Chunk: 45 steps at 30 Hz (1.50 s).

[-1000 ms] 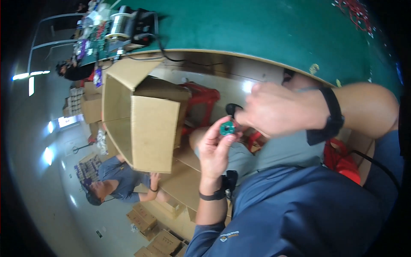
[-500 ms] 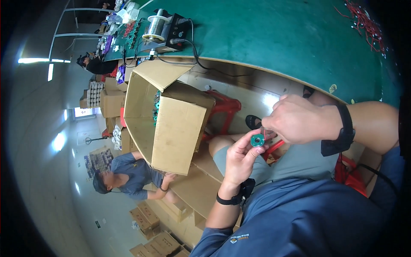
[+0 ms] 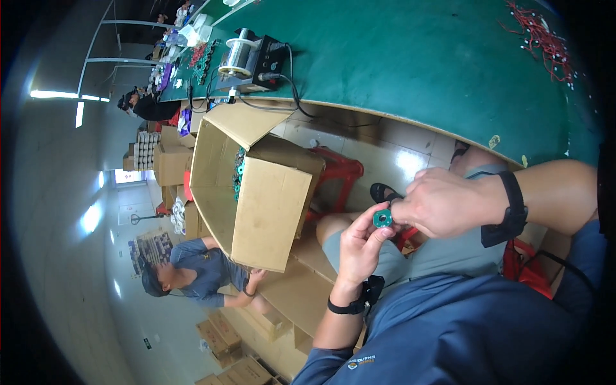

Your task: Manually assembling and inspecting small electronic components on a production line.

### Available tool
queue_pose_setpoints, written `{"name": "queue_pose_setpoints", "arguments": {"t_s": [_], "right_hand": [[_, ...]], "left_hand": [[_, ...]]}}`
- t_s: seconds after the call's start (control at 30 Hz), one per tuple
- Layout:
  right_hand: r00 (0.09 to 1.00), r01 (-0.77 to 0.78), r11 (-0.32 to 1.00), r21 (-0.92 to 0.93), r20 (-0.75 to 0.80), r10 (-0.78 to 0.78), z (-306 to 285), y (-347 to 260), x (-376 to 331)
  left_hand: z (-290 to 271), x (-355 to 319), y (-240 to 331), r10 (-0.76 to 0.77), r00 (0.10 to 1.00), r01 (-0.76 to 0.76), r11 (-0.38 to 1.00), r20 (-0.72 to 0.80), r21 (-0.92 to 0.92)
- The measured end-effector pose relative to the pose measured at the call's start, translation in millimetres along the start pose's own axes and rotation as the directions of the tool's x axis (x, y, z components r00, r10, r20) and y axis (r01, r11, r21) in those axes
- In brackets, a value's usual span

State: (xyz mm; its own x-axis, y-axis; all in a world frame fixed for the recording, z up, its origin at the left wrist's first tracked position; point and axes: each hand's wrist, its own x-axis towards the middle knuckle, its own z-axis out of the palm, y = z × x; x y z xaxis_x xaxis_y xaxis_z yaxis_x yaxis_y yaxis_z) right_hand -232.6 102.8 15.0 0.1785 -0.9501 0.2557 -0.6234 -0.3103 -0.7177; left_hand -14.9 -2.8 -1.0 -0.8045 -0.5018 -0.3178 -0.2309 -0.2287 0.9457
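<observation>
The left hand (image 3: 360, 247) pinches a small green ring-shaped part (image 3: 382, 219) at its fingertips, above the lap; the right hand (image 3: 443, 204) is curled beside it, fingers touching the part. An open cardboard box (image 3: 266, 205) stands left, under the green table (image 3: 410, 70)

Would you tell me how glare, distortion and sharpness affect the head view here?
Head view: strong fisheye bends the green table edge and blackens the corners; window glare washes out the far left; the small green ring between left hand and right hand stays sharp.
</observation>
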Motion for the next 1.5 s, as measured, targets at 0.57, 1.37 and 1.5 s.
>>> {"name": "queue_pose_setpoints", "arguments": {"t_s": [0.57, 1.37, 1.5], "right_hand": [[0.975, -0.044, 0.997, -0.063, 0.216, 0.056, -10, -8, -2], [0.996, -0.084, 0.996, -0.004, -0.016, 0.084, -21, -7, -7], [0.99, 0.044, 0.994, 0.103, -0.134, -0.03, -5, -4, -14]], "left_hand": [[-3, -1, -1, 0.023, 1.0, -0.023, 0.999, 0.009, 0.025], [34, -1, 27, 0.06, 0.99, -0.027, 0.969, -0.129, 0.247], [41, -3, 34, 0.04, 0.995, -0.013, 0.963, -0.095, 0.268]]}}
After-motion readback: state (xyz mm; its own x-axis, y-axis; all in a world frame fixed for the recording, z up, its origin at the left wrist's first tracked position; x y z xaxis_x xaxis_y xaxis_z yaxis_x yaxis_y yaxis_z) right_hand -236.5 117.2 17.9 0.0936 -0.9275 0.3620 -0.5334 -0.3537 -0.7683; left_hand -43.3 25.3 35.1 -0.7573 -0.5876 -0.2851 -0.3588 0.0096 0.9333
